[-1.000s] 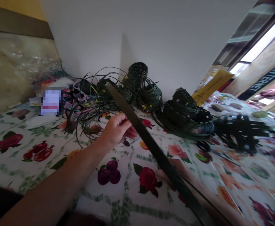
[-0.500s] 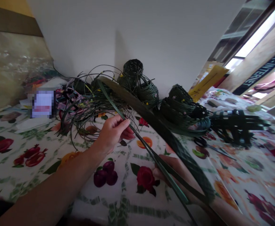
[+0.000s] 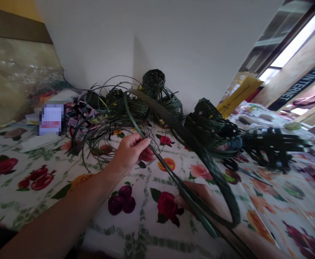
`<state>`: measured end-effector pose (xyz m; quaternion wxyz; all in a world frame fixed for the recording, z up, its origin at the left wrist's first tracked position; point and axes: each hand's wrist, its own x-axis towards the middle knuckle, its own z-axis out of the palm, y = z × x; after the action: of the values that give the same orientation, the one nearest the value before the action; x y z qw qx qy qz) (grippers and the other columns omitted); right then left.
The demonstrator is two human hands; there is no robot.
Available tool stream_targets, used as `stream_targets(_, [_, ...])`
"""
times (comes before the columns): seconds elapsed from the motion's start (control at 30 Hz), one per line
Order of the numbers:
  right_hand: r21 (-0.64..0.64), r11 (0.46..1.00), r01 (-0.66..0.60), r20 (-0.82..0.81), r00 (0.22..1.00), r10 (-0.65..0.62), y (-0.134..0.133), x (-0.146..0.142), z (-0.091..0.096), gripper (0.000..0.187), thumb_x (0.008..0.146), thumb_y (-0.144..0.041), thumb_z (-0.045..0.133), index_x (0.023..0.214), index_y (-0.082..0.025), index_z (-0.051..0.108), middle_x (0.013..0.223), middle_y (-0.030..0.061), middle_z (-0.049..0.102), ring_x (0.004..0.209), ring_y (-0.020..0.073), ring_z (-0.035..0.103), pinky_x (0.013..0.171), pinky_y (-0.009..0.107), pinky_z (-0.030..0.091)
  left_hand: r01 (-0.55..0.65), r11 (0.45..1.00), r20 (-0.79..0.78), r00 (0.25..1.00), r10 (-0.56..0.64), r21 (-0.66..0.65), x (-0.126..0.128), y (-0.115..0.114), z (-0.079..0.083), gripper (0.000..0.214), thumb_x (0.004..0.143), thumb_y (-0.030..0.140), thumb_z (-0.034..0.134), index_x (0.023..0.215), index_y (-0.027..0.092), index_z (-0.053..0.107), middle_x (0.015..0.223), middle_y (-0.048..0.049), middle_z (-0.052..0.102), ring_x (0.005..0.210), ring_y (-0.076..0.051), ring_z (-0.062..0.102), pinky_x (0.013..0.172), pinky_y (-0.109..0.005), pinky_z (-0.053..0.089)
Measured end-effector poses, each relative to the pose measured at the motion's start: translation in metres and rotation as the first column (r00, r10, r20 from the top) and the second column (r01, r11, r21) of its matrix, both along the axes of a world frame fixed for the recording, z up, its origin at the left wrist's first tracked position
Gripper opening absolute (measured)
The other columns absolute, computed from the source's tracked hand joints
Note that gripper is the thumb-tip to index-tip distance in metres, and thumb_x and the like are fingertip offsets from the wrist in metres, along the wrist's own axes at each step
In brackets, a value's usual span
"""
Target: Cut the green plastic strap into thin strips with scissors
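Left hand point(image 3: 131, 153): thumb and bent forefinger pinched together on a dark green strip point(image 3: 161, 162), other fingers curled beneath. Strip lies along the thumb tip, one length rising beyond it, the rest slanting down to the right hand point(image 3: 197, 194). Pinch probably steadies the far part and keeps the length in line between the hands.

Right hand, nearer the body: strips cross in front of it, thumb tip showing on their left side. Cannot tell whether its fingers are clamped on them. Likely it serves as the near support, setting a straight run up to the left pinch.

Broad loop point(image 3: 185, 136) of the same green material arches above and between both hands, bending back close to the right wrist. Looks springy; probably bowed by its own stiffness.

Just beyond the left fingertips: tangled thin strands point(image 3: 114, 124) on the flowered tablecloth point(image 3: 100, 196). Farther out, a small woven basket point(image 3: 154, 77) against the wall. To the right of the fingers, past the loop: stacked basketwork point(image 3: 204, 124), scissors point(image 3: 254, 176) and a flat-woven piece point(image 3: 276, 144), perhaps left aside to give the hands room.
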<state>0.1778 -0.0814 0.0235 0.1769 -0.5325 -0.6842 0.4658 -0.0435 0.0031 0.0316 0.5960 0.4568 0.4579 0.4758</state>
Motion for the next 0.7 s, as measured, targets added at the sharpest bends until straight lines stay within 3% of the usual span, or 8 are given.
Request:
stream_targets(0.17, [-0.026,0.999,0.037,-0.048,0.998,-0.038,-0.0008,-0.0034,-0.0012,0.035,0.085,-0.047,0.059,0.067,-0.019,0.048,0.057,-0.0048,0.043,0.049,0.0104,0.037,0.045,0.022,0.027,0.028,0.999,0.044,0.999,-0.029,0.021,-0.0010,0.0012,-0.0015,0.027,0.077,0.036,0.069,0.067,0.016,0.054,0.058,0.0003,0.066,0.048,-0.014,0.064,0.050,-0.025,0.054])
stream_targets(0.47, [-0.004,0.998,0.065,-0.001,0.998,-0.065,-0.0004,-0.0022,-0.0021,0.037,0.082,-0.049,0.064,0.067,-0.019,0.050,0.054,-0.0048,0.047,0.049,0.0098,0.038,0.044,0.022,0.026,0.121,0.993,0.021,0.992,-0.122,0.008,0.0012,-0.0055,0.0023,0.029,0.081,0.038,0.067,0.072,0.014,0.054,0.060,-0.0001,0.066,0.051,-0.013,0.066,0.051,-0.023,0.053])
stream_targets(0.7, [-0.010,0.999,0.053,0.007,0.999,-0.053,-0.0021,-0.0043,-0.0017,0.038,0.083,-0.050,0.065,0.068,-0.018,0.050,0.052,-0.0053,0.047,0.046,0.0093,0.039,0.042,0.022,0.025,0.091,0.996,0.054,0.994,-0.090,-0.014,0.0032,-0.0056,0.0006,0.029,0.079,0.039,0.069,0.071,0.015,0.053,0.059,-0.0012,0.066,0.050,-0.015,0.066,0.052,-0.026,0.054])
